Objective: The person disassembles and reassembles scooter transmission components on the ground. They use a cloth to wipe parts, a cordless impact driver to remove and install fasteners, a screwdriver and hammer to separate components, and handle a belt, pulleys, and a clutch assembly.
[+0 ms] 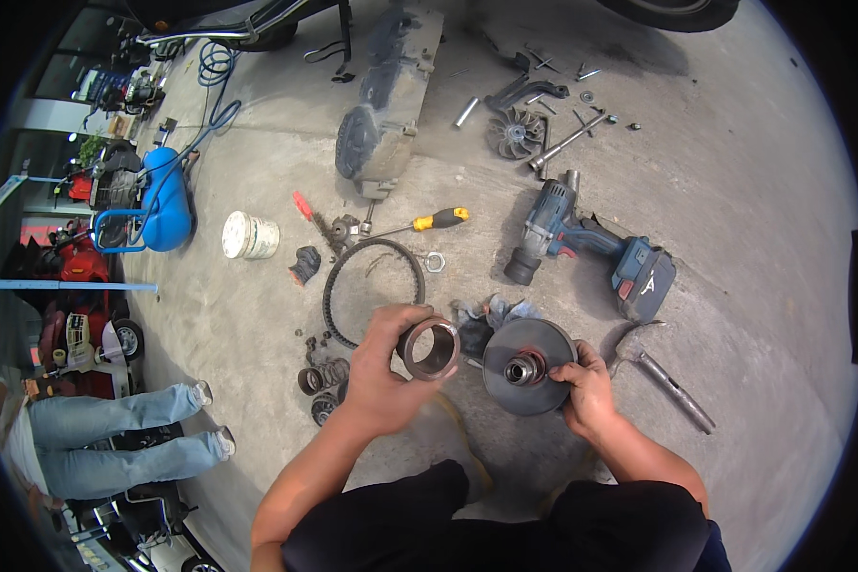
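My left hand (383, 381) is closed around a short, wide metal sleeve (412, 353), its open end tilted up and toward the right. To the right, my right hand (589, 393) grips the edge of a dark pulley disc (505, 343) with the thumb on its face. A metal hub with a reddish ring (521, 370) stands up from the disc's middle. The sleeve and the disc are held apart. Beyond them, a grey-blue rag (507, 312) lies on the floor, partly hidden by the disc. A coil spring (332, 373) lies left of my left hand.
A drive belt (328, 291), hex nut (435, 262) and yellow-handled screwdriver (439, 219) lie ahead. Rightward are a cordless impact wrench (548, 219) and a hammer (675, 389). A fan wheel (516, 133) lies farther off. Leftward stand a white bucket (250, 235) and a person (114, 424).
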`<action>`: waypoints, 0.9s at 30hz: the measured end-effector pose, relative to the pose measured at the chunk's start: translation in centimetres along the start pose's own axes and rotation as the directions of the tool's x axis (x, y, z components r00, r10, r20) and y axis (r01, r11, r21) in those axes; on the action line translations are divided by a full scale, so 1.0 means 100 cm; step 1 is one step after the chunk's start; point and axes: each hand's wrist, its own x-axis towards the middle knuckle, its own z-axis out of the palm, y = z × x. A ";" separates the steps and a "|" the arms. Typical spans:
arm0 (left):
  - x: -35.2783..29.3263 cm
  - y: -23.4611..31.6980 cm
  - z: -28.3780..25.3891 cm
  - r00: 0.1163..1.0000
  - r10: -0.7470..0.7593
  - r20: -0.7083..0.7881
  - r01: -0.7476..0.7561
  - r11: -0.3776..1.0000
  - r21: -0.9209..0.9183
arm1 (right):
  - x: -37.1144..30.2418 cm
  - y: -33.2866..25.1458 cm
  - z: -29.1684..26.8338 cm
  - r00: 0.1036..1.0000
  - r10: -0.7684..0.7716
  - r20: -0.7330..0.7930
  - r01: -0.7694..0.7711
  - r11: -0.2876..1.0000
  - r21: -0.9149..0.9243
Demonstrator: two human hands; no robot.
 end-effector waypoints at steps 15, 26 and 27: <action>-0.010 -0.033 0.014 0.883 -0.469 0.014 0.456 0.852 -0.257 | -0.011 -0.007 -0.014 0.951 -0.213 0.222 0.250 0.956 -0.155; -0.030 -0.059 0.038 0.885 -0.466 0.020 0.443 0.827 -0.345 | -0.023 -0.028 -0.021 0.878 -0.290 0.382 0.439 0.807 -0.396; -0.029 -0.059 0.038 0.891 -0.454 0.021 0.430 0.830 -0.355 | -0.023 -0.028 -0.021 0.873 -0.305 0.380 0.450 0.805 -0.387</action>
